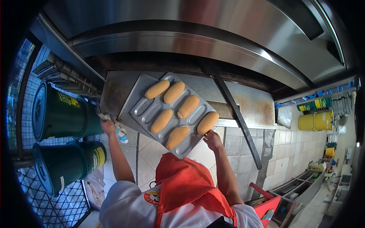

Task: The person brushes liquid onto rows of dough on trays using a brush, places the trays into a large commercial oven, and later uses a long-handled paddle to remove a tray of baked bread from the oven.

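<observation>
A grey metal pan point(142, 108) with long oval moulds is tilted across the middle, in front of the oven opening. Several golden-brown bread rolls point(189, 106) lie on it, and some moulds hold none. My right hand point(214, 141) grips the pan's near right edge, close beside one bread roll point(208, 123). Off to the left of the pan, my left hand point(108, 126) is closed on a whitish cloth point(121, 133), part of which hangs down. A flat metal sheet point(134, 94) shows beneath the pan's left side.
Ahead stands a large stainless steel oven point(182, 41) with a scorched metal ledge point(256, 102). A long dark bar point(238, 122) slants down from it to the right. Green drums point(57, 110) line the left side. A yellow drum point(315, 122) and a metal rack point(300, 193) stand on the right.
</observation>
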The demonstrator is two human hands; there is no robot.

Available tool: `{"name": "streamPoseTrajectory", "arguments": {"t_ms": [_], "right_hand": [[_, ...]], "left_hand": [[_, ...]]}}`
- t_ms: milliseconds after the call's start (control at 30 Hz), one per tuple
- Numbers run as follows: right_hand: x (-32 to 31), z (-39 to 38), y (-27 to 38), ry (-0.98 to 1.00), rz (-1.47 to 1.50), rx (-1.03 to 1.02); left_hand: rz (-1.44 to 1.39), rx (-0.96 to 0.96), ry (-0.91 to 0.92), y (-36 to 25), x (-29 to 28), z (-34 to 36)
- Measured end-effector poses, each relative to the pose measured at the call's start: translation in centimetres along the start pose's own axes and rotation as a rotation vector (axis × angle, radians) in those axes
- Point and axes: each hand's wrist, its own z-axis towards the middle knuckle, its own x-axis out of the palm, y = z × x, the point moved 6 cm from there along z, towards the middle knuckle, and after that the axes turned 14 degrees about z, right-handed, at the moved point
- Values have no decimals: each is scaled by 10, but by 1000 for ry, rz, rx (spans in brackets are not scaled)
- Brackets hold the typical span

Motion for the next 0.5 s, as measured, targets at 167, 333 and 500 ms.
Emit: {"name": "streamPoseTrajectory", "arguments": {"t_ms": [167,333,500], "right_hand": [[-90,-63,21,-519,-588,-38],[-64,-112,65,-537,-631,-352],[147,-9,131,37,-789,-726]], "left_hand": [[-674,-542,127,63,-9,-46],[-771,-799,436,94,6,-142],[-987,-908,557,24,21,-213]]}}
